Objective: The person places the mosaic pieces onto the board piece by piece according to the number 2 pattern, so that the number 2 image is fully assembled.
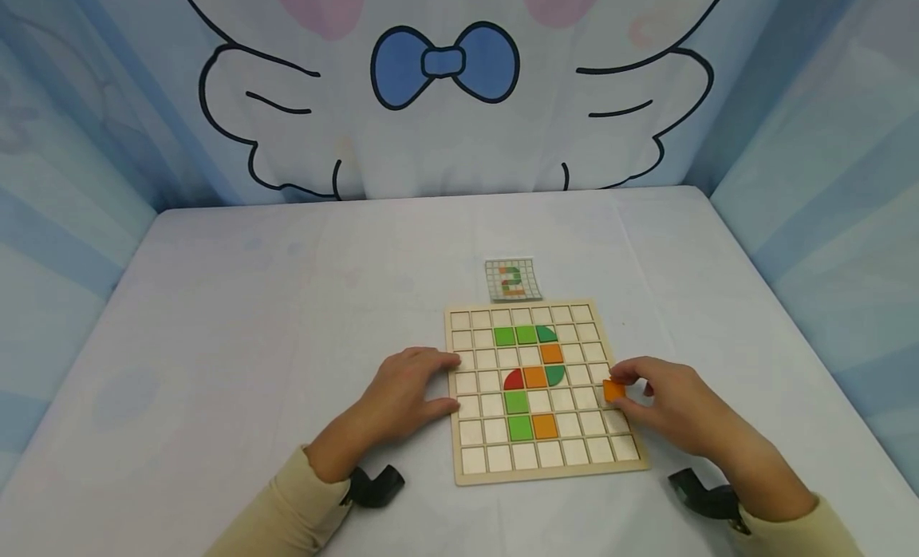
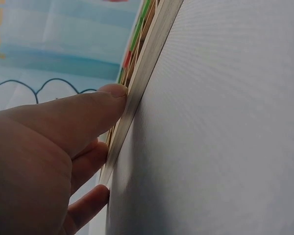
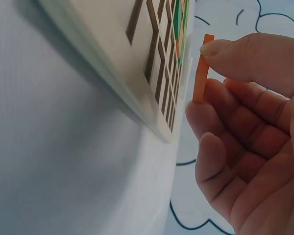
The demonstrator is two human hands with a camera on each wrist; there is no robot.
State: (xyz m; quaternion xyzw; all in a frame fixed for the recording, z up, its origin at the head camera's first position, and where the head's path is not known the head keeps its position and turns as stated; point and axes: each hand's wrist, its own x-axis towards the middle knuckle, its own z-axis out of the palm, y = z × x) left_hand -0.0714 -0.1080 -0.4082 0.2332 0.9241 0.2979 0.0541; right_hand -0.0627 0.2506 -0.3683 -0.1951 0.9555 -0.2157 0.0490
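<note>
A wooden grid board (image 1: 573, 455) lies on the white table. Several light green square tiles (image 1: 516, 402), orange square tiles (image 1: 534, 377), dark green quarter-round tiles (image 1: 546, 333) and a red quarter-round tile (image 1: 513, 379) sit in its cells. My right hand (image 1: 671, 401) pinches an orange square tile (image 3: 203, 71) between thumb and fingers, over the board's right edge. In the right wrist view the tile is seen edge-on. My left hand (image 1: 409, 391) touches the board's left edge with thumb and fingertips spread apart; the left wrist view shows them against the wooden rim (image 2: 145, 63).
A small pattern card (image 1: 513, 279) with a coloured figure on a grid lies just beyond the board's far edge. The white table (image 1: 287, 318) meets a printed curtain (image 1: 445, 134) at the back, with more curtain at both sides. Black wrist devices (image 1: 376, 487) sit below both hands.
</note>
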